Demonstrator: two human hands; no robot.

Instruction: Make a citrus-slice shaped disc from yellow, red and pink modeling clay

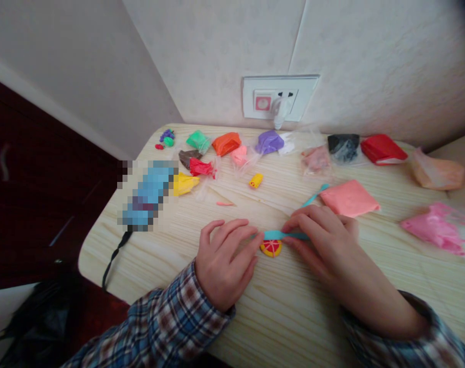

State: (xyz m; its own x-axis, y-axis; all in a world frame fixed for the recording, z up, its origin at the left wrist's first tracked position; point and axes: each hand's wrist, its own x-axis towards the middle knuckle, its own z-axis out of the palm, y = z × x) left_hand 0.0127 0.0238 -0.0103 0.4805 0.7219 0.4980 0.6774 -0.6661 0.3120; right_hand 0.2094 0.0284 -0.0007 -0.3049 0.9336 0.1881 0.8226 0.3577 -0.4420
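A light-blue plastic modelling tool (272, 235) lies level across the far edge of a small round clay slice (271, 248), red with a yellow rim and pale lines. My right hand (324, 240) pinches the tool's right part between thumb and fingers. At its other end my left hand (228, 260) has curled fingers closed about the tip, the index fingertip beside the slice. Behind my right hand rests a second light-blue tool (315, 195), partly hidden. Farther back is a small yellow clay roll (256, 180).
Bagged clay lines the table's back, including an orange pack (226, 144), a purple pack (269, 142) and a black pack (343, 147). A salmon pack (350, 198) sits near my right hand. At left lies a blurred-out phone-like object (150, 194) with a black cord (115, 260).
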